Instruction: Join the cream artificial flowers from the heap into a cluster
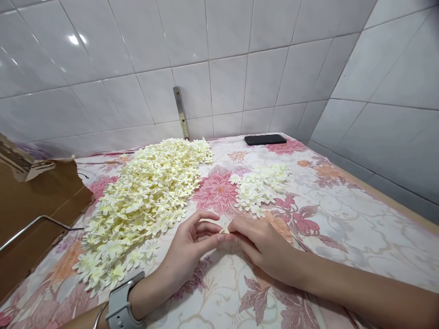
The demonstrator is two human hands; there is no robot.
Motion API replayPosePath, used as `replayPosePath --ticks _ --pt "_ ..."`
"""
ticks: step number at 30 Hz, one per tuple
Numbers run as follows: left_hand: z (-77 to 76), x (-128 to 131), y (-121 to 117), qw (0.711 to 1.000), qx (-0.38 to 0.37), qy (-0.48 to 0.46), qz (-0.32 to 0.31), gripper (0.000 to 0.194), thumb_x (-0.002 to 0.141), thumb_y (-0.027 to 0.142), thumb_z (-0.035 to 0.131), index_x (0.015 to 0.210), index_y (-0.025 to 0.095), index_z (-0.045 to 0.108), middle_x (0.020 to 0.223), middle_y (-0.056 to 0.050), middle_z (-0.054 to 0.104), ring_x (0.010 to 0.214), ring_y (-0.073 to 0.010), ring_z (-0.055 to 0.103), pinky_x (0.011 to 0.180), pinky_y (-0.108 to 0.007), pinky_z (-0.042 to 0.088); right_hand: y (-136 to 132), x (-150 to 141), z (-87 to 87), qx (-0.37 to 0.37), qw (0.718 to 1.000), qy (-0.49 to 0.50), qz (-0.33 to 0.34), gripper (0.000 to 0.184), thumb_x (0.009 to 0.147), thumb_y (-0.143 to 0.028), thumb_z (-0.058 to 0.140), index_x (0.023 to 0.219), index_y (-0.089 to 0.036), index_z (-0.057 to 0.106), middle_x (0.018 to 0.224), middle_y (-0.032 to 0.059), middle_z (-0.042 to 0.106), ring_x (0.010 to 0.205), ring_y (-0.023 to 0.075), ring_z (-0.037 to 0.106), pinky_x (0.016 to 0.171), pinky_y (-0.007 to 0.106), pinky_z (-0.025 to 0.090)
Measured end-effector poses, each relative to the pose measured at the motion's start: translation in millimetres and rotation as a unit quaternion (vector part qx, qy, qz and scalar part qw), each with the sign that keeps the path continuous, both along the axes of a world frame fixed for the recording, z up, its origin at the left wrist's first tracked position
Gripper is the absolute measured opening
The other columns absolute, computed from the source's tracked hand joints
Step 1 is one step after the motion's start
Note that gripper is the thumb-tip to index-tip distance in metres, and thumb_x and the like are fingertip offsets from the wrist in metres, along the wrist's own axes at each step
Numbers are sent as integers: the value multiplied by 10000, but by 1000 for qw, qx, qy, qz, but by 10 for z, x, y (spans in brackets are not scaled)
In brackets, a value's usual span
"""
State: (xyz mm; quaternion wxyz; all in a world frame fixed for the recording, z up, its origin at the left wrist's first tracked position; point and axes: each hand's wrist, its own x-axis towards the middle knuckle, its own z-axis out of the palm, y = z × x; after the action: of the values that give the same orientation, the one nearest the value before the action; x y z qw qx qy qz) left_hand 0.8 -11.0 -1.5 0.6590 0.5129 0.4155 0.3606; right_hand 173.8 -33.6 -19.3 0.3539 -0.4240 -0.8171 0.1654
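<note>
One small pale flower piece, mostly hidden, is pinched at the fingertips of the left hand and the right hand, which are held together over the cloth-covered worktop. A large heap of yellowish flowers is spread beside the left hand; a smaller white pile is laid beyond the right. A phone is placed near the wall.

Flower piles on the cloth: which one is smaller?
The whiter pile on the right, nearer the phone; the yellower pile on the left spreads far wider.
</note>
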Motion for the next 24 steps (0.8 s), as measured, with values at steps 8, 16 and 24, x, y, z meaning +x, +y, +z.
replayPosePath --ticks 8,16,24 --pt "12 -4 -12 1000 26 9 -3 296 663 165 754 893 190 570 777 3 673 801 -142 635 737 -249 503 33 4 38 -12 1000 18 -23 264 862 -97 385 625 -212 360 573 -27 442 510 121 414 497 222 337" --pt "10 20 -26 999 34 2 7 267 707 248 718 916 189 563 749 19 607 720 -122 582 665 -231 488 12 -21 22 17 1000 12 -19 251 840 -83 399 621 -205 401 576 -19 494 521 115 463 513 207 369" --pt "53 25 -35 994 64 13 90 206 683 268 722 776 183 559 676 34 592 612 -101 566 605 -212 471 281 335 179 94 980 -33 -174 302 893 -235 434 593 -201 430 520 -3 493 457 124 426 485 248 294"
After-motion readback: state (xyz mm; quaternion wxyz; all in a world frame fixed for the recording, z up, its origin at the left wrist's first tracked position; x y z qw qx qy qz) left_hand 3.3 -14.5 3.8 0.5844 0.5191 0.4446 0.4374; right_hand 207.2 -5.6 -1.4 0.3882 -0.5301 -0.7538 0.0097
